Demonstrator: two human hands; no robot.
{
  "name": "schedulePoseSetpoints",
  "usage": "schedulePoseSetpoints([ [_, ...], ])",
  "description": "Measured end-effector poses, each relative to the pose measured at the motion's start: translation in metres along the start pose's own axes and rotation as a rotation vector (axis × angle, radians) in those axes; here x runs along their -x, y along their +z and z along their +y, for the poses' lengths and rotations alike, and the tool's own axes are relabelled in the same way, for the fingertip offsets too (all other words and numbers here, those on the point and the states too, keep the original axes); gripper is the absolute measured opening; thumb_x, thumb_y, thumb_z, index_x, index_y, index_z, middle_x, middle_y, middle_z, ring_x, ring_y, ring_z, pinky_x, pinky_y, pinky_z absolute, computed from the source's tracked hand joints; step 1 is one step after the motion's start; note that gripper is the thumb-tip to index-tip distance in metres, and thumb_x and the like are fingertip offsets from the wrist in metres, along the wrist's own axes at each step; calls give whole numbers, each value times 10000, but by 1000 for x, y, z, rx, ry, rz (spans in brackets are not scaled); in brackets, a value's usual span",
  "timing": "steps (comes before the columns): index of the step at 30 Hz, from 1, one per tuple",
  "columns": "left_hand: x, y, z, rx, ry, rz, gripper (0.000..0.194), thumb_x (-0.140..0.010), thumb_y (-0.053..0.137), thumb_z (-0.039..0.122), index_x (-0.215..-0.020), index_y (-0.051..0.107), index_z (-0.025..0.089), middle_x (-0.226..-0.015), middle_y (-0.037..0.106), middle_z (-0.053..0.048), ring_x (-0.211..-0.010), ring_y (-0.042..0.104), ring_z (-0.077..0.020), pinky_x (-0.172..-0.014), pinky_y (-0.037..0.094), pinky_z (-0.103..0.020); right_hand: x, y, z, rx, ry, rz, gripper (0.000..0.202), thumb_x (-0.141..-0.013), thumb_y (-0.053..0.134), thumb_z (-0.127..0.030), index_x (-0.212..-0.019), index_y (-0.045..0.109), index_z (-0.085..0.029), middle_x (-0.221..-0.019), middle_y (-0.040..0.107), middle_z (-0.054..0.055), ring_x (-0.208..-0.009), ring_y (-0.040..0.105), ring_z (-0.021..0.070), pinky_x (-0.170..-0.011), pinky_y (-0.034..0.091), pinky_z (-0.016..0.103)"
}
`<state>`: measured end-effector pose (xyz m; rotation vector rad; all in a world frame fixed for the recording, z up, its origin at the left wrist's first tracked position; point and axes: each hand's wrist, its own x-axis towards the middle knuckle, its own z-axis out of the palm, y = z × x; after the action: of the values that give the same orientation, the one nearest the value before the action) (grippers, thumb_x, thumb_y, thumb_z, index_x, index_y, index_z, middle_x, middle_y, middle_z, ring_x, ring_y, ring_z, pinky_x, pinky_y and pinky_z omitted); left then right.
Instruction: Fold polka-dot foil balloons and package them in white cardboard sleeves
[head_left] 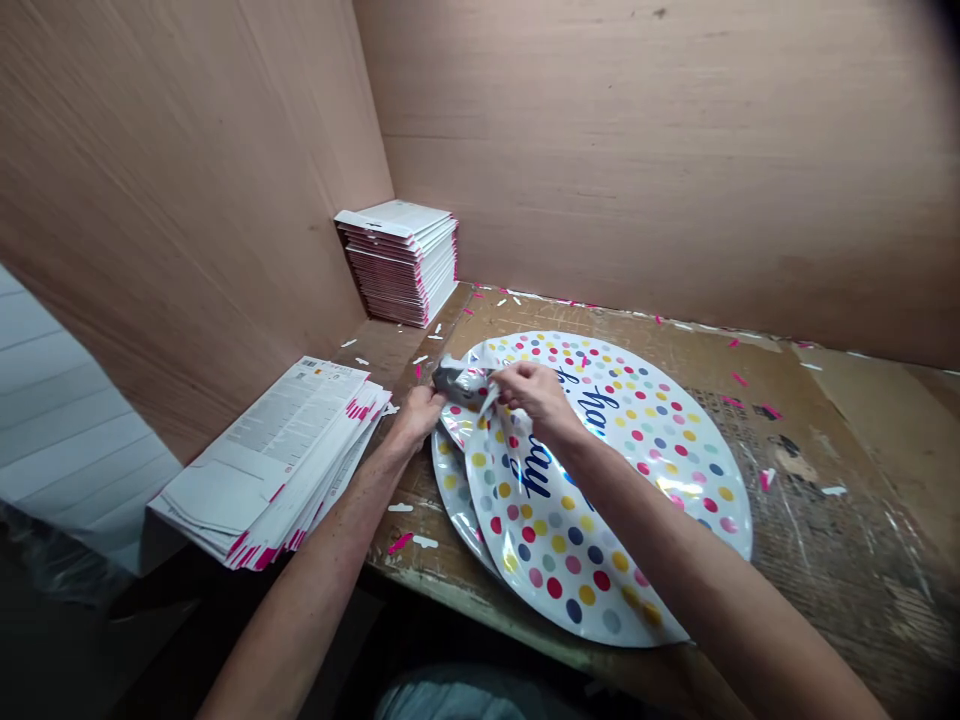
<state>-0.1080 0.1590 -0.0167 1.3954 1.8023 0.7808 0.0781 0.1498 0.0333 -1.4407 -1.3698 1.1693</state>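
Observation:
A flat round foil balloon [637, 440] with coloured dots and blue lettering lies on the worktop, and a second foil sheet shows beneath its lower left edge. At its left side the foil is folded up, showing grey. My left hand [421, 412] is closed on this crumpled edge. Just to the right, my right hand [534, 392] pinches a whitish flap of the foil between thumb and fingers. Both hands are close together, and the exact part under each fingertip is partly hidden.
A neat stack of white and pink cardboard sleeves [405, 262] stands in the back corner. A looser pile of printed sleeves [281, 450] lies at the left edge. Plywood walls [645, 150] enclose the back and left. Small pink and white scraps dot the taped cardboard surface [840, 440].

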Motion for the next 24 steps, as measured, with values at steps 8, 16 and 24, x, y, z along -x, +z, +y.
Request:
schedulePoseSetpoints([
  [8,25,-18,52,-502,169,207,208,-819,574,262,-927,664,108,-1042,673,-197,-1079,591,-352,-869,439,-415,61,-122,48,-476,274,205,365,-584,851,-319,-671,522,-190,-558,546,-54,-446,488,57,-410,409,162],
  [16,173,-7,69,-583,585,-1015,395,-899,536,553,-822,691,198,-774,702,-41,-659,622,-176,-544,399,-249,53,-133,52,58,201,143,273,-773,670,-398,-642,548,-191,-485,547,-31,-390,482,84,-365,338,187],
  [24,181,67,72,-641,840,-379,530,-989,405,513,-1336,559,143,-1311,625,-183,-1236,577,-302,-1038,434,-458,101,-176,63,612,259,266,300,-867,546,-385,-648,603,-188,-537,626,43,-481,570,156,-490,404,254],
])
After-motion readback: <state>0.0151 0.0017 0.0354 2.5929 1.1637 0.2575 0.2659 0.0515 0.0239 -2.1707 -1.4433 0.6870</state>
